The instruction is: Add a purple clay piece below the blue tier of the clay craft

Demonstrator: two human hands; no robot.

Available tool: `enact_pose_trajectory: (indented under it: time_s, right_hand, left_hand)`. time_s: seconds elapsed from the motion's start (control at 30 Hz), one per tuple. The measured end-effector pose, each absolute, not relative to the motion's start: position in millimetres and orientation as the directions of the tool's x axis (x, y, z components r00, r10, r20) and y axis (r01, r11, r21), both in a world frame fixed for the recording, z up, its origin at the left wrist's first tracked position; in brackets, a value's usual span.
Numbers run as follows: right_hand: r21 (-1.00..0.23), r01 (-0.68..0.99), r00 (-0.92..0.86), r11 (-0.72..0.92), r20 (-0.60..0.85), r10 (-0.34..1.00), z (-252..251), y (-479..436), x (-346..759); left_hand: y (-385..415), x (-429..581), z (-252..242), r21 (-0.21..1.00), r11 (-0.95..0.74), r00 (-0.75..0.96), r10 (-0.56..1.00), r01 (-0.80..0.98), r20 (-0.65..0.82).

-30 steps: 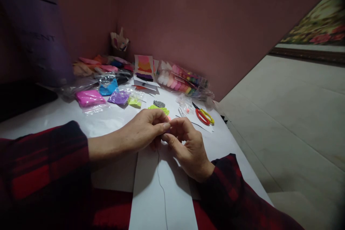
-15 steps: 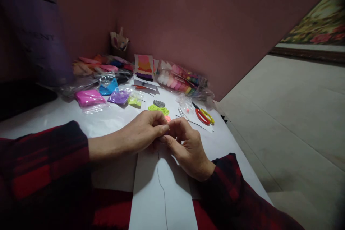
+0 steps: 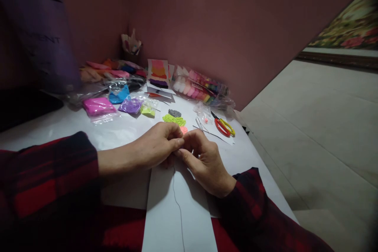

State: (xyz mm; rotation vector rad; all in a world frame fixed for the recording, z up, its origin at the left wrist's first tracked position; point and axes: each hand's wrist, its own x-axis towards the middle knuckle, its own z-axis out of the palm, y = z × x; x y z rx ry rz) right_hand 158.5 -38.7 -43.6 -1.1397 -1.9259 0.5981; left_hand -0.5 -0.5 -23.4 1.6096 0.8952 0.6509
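Observation:
My left hand (image 3: pixel 156 147) and my right hand (image 3: pixel 203 161) meet fingertip to fingertip over a white sheet of paper (image 3: pixel 177 212) on the white table (image 3: pixel 118 134). Both are pinched closed on something small that I cannot make out. A thin dark thread (image 3: pixel 176 201) hangs from the pinch and trails down across the paper towards me. Just beyond my fingers lie a neon-green patch (image 3: pixel 173 119), a grey patch (image 3: pixel 174 113) and a small pink piece (image 3: pixel 184 129).
Red and yellow scissors (image 3: pixel 224 126) lie to the right near the table edge. Bags of pink (image 3: pixel 99 107), blue (image 3: pixel 118 95) and purple (image 3: pixel 130 106) material and a bag of coloured pieces (image 3: pixel 201 88) crowd the back by the wall. Floor lies to the right.
Both hands have stayed together and drifted slightly down and towards me. The pink piece behind my fingers now shows more.

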Motion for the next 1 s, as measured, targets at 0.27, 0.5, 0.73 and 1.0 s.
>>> enact_pose_trajectory:
  time_s: [0.27, 0.5, 0.73, 1.0]
  right_hand:
    - [-0.723, 0.503, -0.285, 0.472, 0.377, 0.881, -42.4, -37.8, 158.8]
    - [-0.719, 0.496, -0.295, 0.486, 0.387, 0.874, -42.2, -38.1, 158.7]
    - [-0.719, 0.495, -0.299, 0.487, 0.385, 0.873, -43.1, -37.8, 159.3]
    - [-0.716, 0.503, -0.297, 0.484, 0.382, 0.875, -42.4, -37.4, 158.5]
  left_hand:
    - [0.6, -0.4, -25.6, 0.960, -0.103, 0.560, 0.826, 0.262, -0.064]
    - [-0.5, 0.1, -24.6, 0.953, -0.117, 0.559, 0.827, 0.279, -0.062]
    - [-0.4, 0.2, -25.0, 0.949, -0.120, 0.555, 0.830, 0.292, -0.066]
    - [0.3, 1.3, -25.3, 0.952, -0.115, 0.557, 0.828, 0.284, -0.066]
